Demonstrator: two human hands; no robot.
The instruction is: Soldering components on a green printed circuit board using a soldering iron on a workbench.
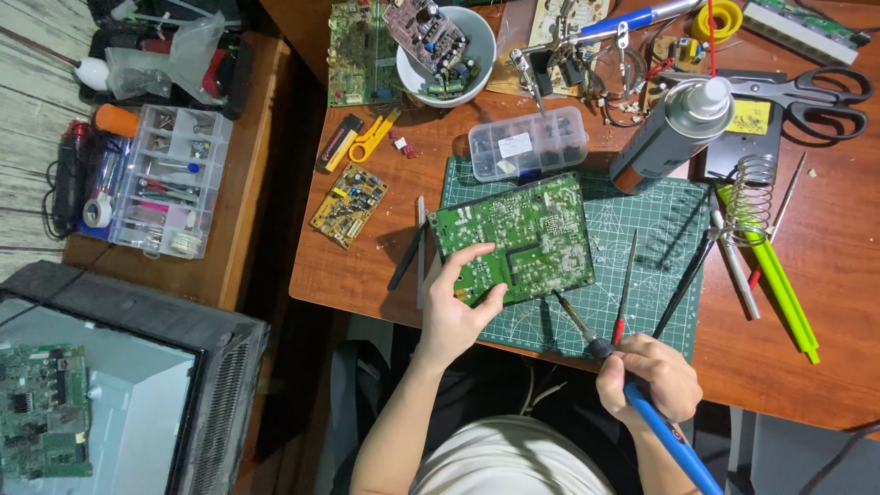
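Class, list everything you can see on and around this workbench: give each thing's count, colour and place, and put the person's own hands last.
Circuit board: one, green, on cutting mat.
Cutting mat: one, green, desk centre.
Small board: one, yellow, left of mat.
Bowl: one, white, holding boards, top.
Spray can: one, grey, lying top right.
Scissors: one, black, top right.
Parts organiser: one, clear, side table.
Left hand: holds green board's edge.
Right hand: grips blue-handled soldering iron.

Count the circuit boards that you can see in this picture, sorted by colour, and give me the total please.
Green boards: 3, the large board held by the left hand, one beside the white bowl, one in the opened screen at lower left.
Yellow boards: 1.
Reddish-brown boards: 1, in the bowl.
Total: 5
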